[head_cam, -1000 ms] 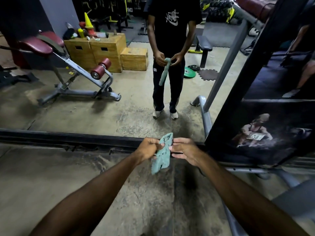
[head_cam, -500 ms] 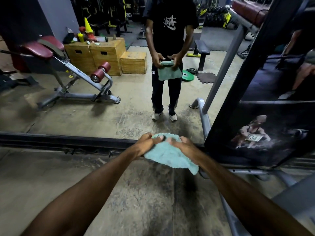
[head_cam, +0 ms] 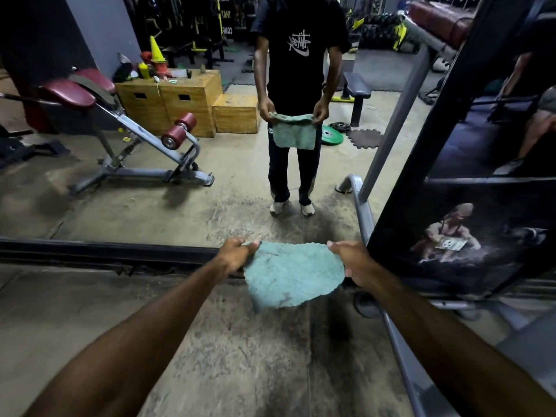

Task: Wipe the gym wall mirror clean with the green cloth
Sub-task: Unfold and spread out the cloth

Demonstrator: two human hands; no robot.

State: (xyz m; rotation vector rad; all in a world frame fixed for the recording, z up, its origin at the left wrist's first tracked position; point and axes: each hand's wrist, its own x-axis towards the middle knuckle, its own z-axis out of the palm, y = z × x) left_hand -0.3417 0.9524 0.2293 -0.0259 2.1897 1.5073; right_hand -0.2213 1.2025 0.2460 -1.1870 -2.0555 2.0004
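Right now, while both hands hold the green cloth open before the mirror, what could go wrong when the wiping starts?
1. The left hand and right hand hold only the top corners of the green cloth; it may slip to the dusty floor and pick up grit.
2. The grey machine bar stands close to the right arm; a wide sweep may hit it.
3. Darker patches on the cloth might smear the mirror.
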